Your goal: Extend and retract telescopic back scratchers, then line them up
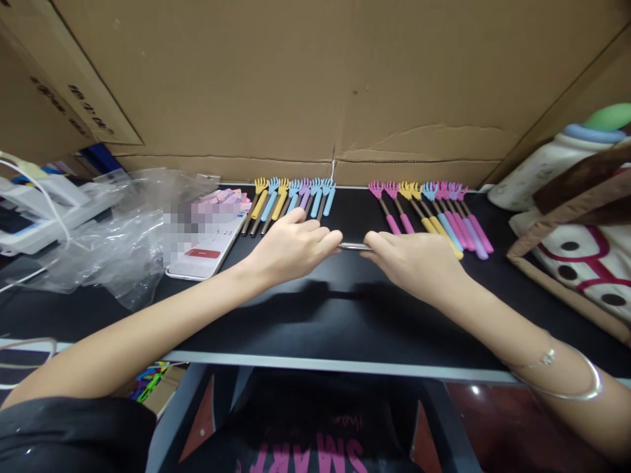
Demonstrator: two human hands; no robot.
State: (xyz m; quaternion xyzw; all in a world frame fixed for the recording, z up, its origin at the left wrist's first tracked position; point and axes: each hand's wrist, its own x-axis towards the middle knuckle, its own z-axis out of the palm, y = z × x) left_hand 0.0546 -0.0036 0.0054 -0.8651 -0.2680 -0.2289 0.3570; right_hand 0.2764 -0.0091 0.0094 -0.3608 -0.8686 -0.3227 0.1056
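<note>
A thin silvery metal rod (pixel 353 246) spans the gap between my two fists, roughly level above the black table. My left hand (pixel 300 246) is closed around its left end, and my right hand (pixel 411 259) grips the right end. Both ends of the rod are hidden inside my fingers. Behind my left hand lies a row of small claw-headed back scratchers (pixel 269 205) in yellow, blue and purple. Beyond my right hand is another row of back scratchers (pixel 451 223) with pink, yellow, blue and purple grips, their claws pointing to the back.
Left of my hands, a phone (pixel 210 253) lies beside crumpled clear plastic bags (pixel 118 243) and a white device with cables (pixel 46 210). A white bottle (pixel 537 164) and a patterned bag (pixel 582 256) stand at right. A cardboard wall (pixel 296 85) closes the back of the table (pixel 296 328).
</note>
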